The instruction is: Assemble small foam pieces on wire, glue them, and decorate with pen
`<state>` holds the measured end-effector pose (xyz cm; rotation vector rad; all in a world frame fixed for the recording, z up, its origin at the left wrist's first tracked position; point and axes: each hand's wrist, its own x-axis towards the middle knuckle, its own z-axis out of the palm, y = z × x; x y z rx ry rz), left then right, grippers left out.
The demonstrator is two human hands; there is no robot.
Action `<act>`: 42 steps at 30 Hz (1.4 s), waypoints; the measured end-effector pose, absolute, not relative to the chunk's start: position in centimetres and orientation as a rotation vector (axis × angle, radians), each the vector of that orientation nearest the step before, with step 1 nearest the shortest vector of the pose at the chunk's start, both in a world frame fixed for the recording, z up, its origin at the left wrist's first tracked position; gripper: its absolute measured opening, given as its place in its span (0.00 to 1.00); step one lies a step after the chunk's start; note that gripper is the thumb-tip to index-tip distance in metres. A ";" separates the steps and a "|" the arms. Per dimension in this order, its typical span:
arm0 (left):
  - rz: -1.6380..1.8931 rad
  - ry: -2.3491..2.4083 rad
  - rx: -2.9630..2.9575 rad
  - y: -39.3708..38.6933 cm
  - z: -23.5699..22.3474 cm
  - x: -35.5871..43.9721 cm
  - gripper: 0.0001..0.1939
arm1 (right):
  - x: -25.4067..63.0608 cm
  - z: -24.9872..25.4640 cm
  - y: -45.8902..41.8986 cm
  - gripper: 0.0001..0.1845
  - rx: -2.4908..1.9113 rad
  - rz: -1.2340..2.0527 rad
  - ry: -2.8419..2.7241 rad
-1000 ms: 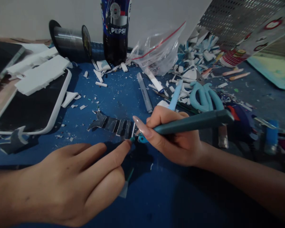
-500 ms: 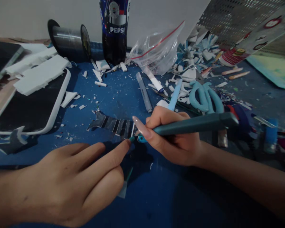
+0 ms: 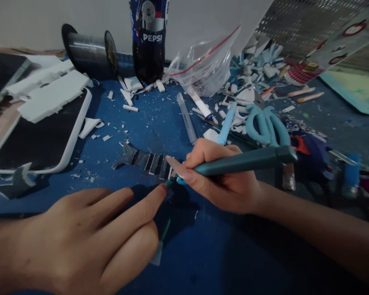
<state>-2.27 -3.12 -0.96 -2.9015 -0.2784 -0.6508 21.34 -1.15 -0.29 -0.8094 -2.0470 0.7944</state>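
In the middle of the blue surface lies a dark grey, fish-shaped piece [image 3: 141, 160] with a forked tail, made of strips with pale edges. Its right end is partly hidden by my fingers. My right hand [image 3: 218, 178] is closed round a dark teal pen-shaped tool [image 3: 236, 162], whose tip points down-left at this end; a bit of bright blue shows under the fingers. My left hand [image 3: 110, 237] lies palm down with fingers stretched out. Its index fingertip touches down beside the tool's tip, by a small teal bit. A thin green sliver [image 3: 165, 230] on a translucent scrap lies near its thumb side.
A phone [image 3: 33, 143] with white foam pieces lies left, by a cut grey piece [image 3: 17, 182]. Behind stand a spool [image 3: 90, 51], a Pepsi bottle [image 3: 149, 45] and a zip bag [image 3: 203, 65]. Markers [image 3: 187, 119], light blue scissors [image 3: 266, 125] and foam scraps [image 3: 264, 61] lie right.
My right hand and the tool have shifted slightly left, covering more of the piece's end. My left index fingertip has slid a little down and left.
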 end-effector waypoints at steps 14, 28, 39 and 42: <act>-0.659 -0.260 -2.912 -2.9 -1.2 -2.4 0.06 | 21.4 -0.5 -0.9 0.09 -0.772 0.755 -1.903; -1.049 -1.121 -3.043 -0.7 -1.3 -1.0 0.15 | 22.6 3.5 -0.6 0.28 -1.119 0.234 -2.617; -1.006 -1.010 -3.060 -0.9 -1.5 -1.1 0.14 | 23.0 5.1 -0.5 0.16 -1.173 0.491 -2.759; -1.000 -0.977 -3.015 -1.2 -1.3 -1.2 0.12 | 23.3 5.3 -0.3 0.17 -1.191 0.521 -2.764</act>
